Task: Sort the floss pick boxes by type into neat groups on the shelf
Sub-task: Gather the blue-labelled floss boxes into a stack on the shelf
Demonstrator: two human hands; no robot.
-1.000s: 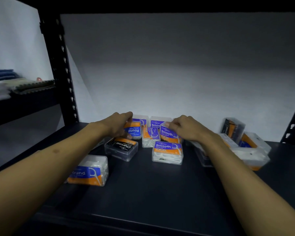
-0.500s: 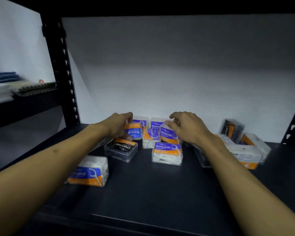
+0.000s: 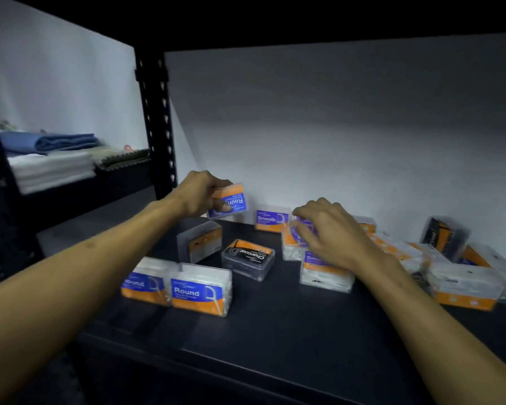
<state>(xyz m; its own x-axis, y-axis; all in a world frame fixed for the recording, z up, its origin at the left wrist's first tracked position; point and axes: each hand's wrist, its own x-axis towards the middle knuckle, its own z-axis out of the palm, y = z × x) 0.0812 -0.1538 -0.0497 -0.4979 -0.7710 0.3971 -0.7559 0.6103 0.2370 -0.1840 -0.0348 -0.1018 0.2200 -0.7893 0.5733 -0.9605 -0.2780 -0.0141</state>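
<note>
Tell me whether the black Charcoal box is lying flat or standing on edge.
Lying flat. The Charcoal box rests on the shelf with its black label facing up, apart from both hands.

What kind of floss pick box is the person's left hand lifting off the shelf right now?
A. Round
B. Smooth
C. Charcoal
A: the left hand grips a raised blue-and-orange Round box, its label reading "Round" upside down.

Dark shelf (image 3: pixel 275 340); scattered floss pick boxes (image 3: pixel 200 290)
</note>
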